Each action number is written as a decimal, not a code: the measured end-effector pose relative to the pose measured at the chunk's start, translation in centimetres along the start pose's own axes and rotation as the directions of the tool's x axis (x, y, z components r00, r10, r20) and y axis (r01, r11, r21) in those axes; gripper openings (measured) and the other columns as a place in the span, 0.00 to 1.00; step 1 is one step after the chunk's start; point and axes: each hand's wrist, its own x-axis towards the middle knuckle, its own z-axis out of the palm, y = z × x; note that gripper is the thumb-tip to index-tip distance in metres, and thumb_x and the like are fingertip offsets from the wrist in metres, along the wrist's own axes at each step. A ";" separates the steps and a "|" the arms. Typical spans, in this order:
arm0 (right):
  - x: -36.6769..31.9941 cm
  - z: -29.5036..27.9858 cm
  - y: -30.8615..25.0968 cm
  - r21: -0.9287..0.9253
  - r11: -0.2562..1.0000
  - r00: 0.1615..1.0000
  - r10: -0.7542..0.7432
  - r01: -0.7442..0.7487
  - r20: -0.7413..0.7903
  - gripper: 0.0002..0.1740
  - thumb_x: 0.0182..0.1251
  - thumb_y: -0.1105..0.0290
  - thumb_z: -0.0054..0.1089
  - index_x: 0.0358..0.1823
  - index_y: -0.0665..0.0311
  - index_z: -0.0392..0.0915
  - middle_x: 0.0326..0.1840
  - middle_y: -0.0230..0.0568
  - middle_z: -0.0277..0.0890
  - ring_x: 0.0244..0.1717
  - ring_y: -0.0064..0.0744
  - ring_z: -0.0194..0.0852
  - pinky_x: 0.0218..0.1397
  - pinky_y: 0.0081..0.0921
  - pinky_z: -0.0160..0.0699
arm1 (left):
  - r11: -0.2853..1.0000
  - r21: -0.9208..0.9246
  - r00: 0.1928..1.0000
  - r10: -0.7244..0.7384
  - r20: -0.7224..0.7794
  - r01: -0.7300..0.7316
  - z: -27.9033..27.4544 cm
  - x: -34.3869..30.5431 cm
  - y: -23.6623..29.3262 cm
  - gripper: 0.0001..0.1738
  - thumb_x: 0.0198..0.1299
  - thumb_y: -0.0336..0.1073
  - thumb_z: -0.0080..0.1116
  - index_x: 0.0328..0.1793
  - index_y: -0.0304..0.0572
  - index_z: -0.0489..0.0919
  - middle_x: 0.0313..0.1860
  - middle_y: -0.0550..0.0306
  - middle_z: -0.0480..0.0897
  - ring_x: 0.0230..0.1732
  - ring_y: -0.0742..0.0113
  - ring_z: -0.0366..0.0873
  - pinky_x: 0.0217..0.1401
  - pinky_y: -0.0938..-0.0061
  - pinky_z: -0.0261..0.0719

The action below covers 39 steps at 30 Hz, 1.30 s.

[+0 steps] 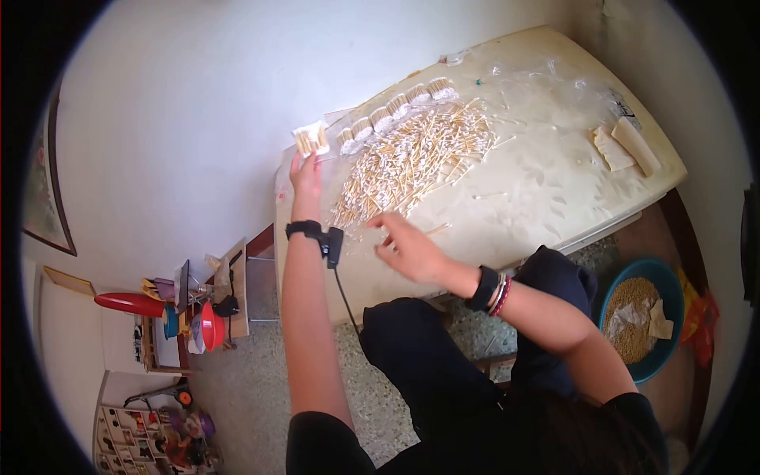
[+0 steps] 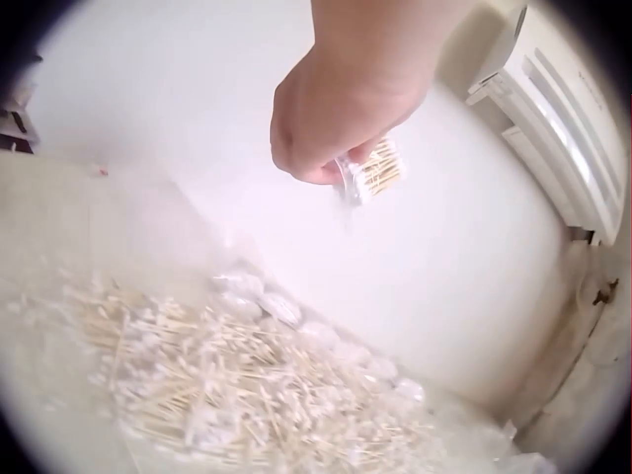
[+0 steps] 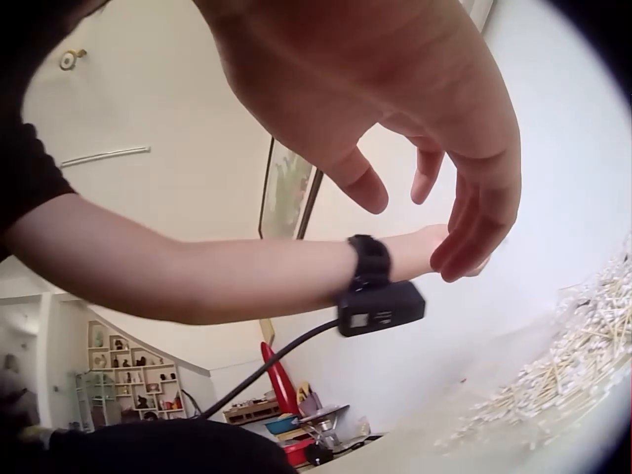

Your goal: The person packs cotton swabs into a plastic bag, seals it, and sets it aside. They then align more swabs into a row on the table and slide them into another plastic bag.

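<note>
My left hand (image 1: pixel 305 176) grips a small clear bag of cotton swabs (image 1: pixel 311 139) at the table's far left end, in front of the white wall. In the left wrist view the bag (image 2: pixel 375 173) hangs from my fingers with the swab sticks showing through. My right hand (image 1: pixel 410 252) hovers near the front edge of a big pile of loose cotton swabs (image 1: pixel 419 154), fingers loosely bent and nothing between them. The right wrist view shows a gap between its thumb (image 3: pixel 360 183) and fingers. Behind the pile, several filled bags of swabs (image 1: pixel 381 119) lie in a row.
The pale table (image 1: pixel 546 206) carries a folded cloth-like piece (image 1: pixel 633 146) and clear plastic at its right end. On the floor at the right stands a teal basin (image 1: pixel 673 317) of small tan pieces. A red basin (image 1: pixel 212 326) and other household items stand at the left.
</note>
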 end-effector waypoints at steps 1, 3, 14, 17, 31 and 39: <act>-0.3 0.4 -1.0 -0.005 1.000 0.998 0.025 -0.025 0.057 0.20 0.58 0.75 0.53 0.52 0.62 0.64 0.48 0.48 0.64 0.41 0.39 0.71 0.44 0.28 0.73 | 1.000 0.014 1.000 -0.023 -0.003 0.023 -0.9 1.7 -0.3 0.26 0.54 0.21 0.57 0.60 0.32 0.63 0.46 0.50 0.76 0.46 0.63 0.76 0.48 0.73 0.77; -0.6 1.6 -1.3 -0.002 1.000 0.998 -0.024 0.025 0.059 0.19 0.57 0.75 0.53 0.52 0.62 0.64 0.48 0.48 0.63 0.41 0.42 0.71 0.45 0.30 0.73 | 0.998 0.005 0.991 -0.054 -0.125 0.055 -1.3 3.9 -0.7 0.21 0.56 0.24 0.56 0.56 0.33 0.66 0.44 0.52 0.76 0.44 0.65 0.76 0.48 0.74 0.76; 0.8 5.0 -2.2 0.073 0.997 0.995 -0.012 0.019 -0.102 0.19 0.54 0.81 0.46 0.50 0.64 0.65 0.52 0.52 0.62 0.51 0.52 0.64 0.56 0.36 0.66 | 0.923 0.232 0.932 -0.242 -0.271 0.307 -1.0 11.4 -8.5 0.20 0.55 0.39 0.60 0.50 0.34 0.72 0.40 0.50 0.78 0.41 0.61 0.77 0.40 0.76 0.75; 1.5 4.8 -1.8 0.101 0.994 0.992 0.057 -0.046 -0.110 0.20 0.53 0.81 0.43 0.50 0.64 0.65 0.54 0.53 0.62 0.55 0.54 0.60 0.60 0.38 0.61 | 0.875 0.398 0.937 -0.153 -0.315 0.277 -1.1 12.8 -10.6 0.20 0.55 0.43 0.59 0.48 0.37 0.74 0.40 0.51 0.80 0.37 0.63 0.77 0.36 0.78 0.72; 1.8 5.5 -1.0 -0.050 0.998 0.995 0.034 -0.039 -0.093 0.19 0.54 0.79 0.45 0.49 0.62 0.66 0.57 0.51 0.59 0.54 0.55 0.58 0.59 0.40 0.59 | 0.892 0.364 0.956 -0.198 -0.217 0.268 -2.9 13.4 -15.4 0.28 0.56 0.55 0.55 0.56 0.44 0.70 0.52 0.59 0.74 0.54 0.62 0.69 0.57 0.53 0.62; 1.8 5.3 -0.7 -0.031 0.997 0.993 0.073 -0.076 -0.089 0.18 0.54 0.78 0.45 0.49 0.62 0.66 0.57 0.51 0.60 0.53 0.54 0.58 0.59 0.40 0.59 | 0.842 0.466 0.945 -0.143 -0.295 0.273 -2.2 14.3 -16.3 0.27 0.57 0.55 0.54 0.49 0.38 0.74 0.42 0.57 0.78 0.43 0.63 0.75 0.46 0.66 0.71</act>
